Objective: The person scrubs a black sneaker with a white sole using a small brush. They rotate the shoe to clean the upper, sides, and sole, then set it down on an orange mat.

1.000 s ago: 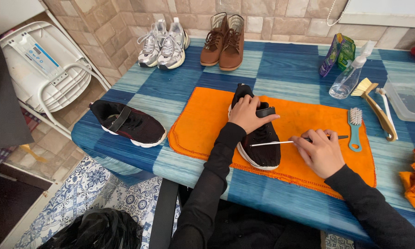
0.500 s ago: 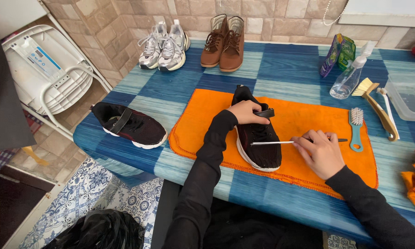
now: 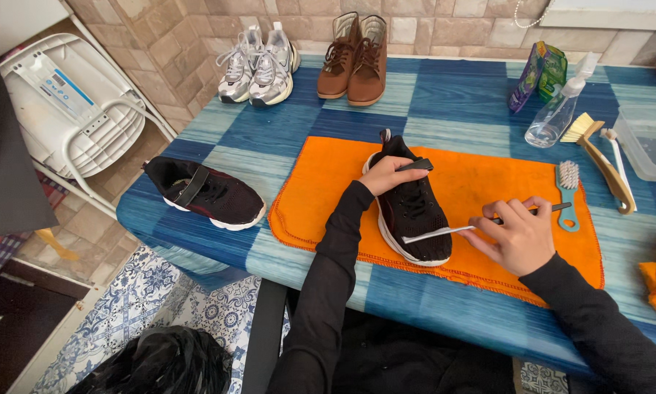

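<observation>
The left hand [image 3: 387, 175] has slid from the shoe's [image 3: 412, 208] tongue to its side, fingers clamped, while the right hand [image 3: 517, 233] pinches the brush [image 3: 444, 232], so brushing continues.

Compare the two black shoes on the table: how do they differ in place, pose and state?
The centre shoe lies on the orange cloth; the left shoe lies on the bare tablecloth, near the edge. The centre shoe runs along the line of view; the left shoe lies sideways. The left hand holds the centre shoe; nothing touches the left shoe. Both are black with white soles.
</observation>
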